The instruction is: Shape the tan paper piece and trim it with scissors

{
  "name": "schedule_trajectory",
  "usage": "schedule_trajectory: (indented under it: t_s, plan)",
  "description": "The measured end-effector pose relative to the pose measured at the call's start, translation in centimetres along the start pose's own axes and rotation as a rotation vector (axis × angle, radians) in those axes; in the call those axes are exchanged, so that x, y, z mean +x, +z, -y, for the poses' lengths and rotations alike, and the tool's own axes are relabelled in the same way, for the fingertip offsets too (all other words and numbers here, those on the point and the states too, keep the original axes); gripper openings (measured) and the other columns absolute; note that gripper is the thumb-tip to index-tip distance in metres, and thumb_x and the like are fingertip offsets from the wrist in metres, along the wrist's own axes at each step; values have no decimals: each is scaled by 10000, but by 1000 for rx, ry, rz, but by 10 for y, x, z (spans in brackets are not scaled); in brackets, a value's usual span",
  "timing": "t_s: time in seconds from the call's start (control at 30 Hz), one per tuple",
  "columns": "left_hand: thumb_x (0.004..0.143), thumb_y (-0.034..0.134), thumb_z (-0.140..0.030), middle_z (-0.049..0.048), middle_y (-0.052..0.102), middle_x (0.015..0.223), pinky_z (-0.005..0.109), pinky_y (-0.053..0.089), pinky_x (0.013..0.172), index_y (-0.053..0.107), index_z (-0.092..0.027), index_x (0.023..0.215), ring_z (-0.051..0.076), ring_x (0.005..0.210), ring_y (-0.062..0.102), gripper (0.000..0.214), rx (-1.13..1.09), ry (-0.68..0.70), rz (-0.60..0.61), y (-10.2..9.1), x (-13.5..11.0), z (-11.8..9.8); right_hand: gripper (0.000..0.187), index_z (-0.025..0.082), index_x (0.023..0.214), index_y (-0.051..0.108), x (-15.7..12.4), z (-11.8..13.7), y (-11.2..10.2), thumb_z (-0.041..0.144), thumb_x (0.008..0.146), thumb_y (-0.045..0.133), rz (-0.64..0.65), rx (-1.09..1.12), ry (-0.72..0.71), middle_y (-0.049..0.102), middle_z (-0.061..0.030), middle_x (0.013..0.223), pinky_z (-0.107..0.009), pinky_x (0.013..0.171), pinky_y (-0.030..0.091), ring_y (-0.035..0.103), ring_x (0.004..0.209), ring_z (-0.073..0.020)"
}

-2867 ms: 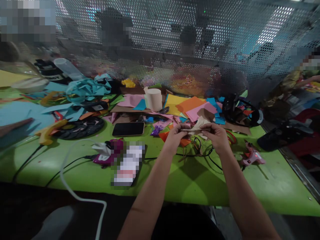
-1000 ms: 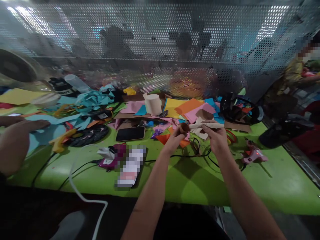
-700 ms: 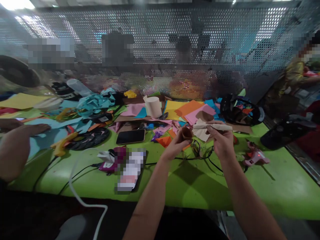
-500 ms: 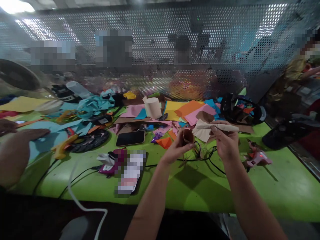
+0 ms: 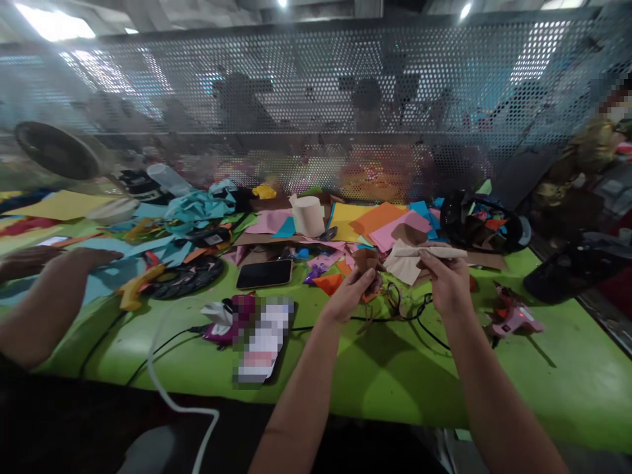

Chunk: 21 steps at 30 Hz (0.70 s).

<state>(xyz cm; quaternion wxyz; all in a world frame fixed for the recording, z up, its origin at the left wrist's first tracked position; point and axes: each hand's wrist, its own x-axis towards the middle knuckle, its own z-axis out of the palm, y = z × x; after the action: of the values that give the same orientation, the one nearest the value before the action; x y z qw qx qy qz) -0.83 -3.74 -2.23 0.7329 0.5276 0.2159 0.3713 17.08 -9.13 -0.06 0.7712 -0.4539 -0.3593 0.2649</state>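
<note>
My left hand point(image 5: 348, 296) is closed around a brown paper piece point(image 5: 366, 259), whose top edge stands above the fingers. To its right, my right hand point(image 5: 450, 283) pinches a cream crepe-paper piece point(image 5: 403, 261) by a narrow rolled part that runs across the fingers, while its wider part fans out to the left. The two papers are close together above the green table point(image 5: 409, 388). Just below and between the hands lie a small wire loop point(image 5: 394, 296) and a black cable point(image 5: 380, 319). An orange folded paper point(image 5: 327, 284) sits left of my left hand.
A co-worker's arm point(image 5: 44, 303) rests on blue paper at the left. Around the table are a pink glue gun point(image 5: 518, 320), a yellow glue gun point(image 5: 141, 288), a phone point(image 5: 264, 274), a cream paper roll point(image 5: 309, 216), coloured sheets point(image 5: 382, 220) and a black basket point(image 5: 451, 224).
The brown paper in my left hand has turned: its round open end faced me before, and now its flatter side shows. My right hand keeps its pinch on the cream paper.
</note>
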Motion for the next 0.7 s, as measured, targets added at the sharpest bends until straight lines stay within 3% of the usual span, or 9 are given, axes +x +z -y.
schedule_trajectory:
  t_s: [0.23, 0.37, 0.5, 0.7]
  plan:
    - [785, 635, -605, -32, 487, 664, 212, 318, 503, 525, -197, 872, 78, 549, 395, 432, -39, -16, 38, 1, -1, -2, 235, 193, 786, 688, 6, -14, -4, 317, 621, 800, -30, -61, 83, 682, -5, 773, -269, 603, 476, 593, 650, -136]
    - [818, 522, -678, -31, 441, 612, 224, 309, 475, 576, -196, 891, 86, 513, 352, 491, -68, -15, 88, 0, -1, -3, 326, 172, 844, 675, 9, -19, -6, 352, 599, 794, -16, -144, 149, 656, 5, 738, -253, 544, 452, 552, 581, -114]
    - [811, 530, -681, -43, 430, 611, 217, 335, 480, 591, -196, 1023, 88, 512, 353, 532, -102, -41, 78, -3, -1, -1, 483, 171, 944, 616, 14, -27, -11, 375, 551, 809, 29, -234, 217, 621, 37, 672, -242, 475, 443, 534, 512, -110]
    - [791, 526, -716, -37, 409, 620, 213, 325, 484, 621, -172, 936, 78, 505, 293, 571, -175, -80, 128, -6, 2, 1, 591, 176, 986, 556, 19, -46, -20, 406, 514, 827, 90, -270, 255, 608, 48, 644, -241, 400, 436, 541, 468, -127]
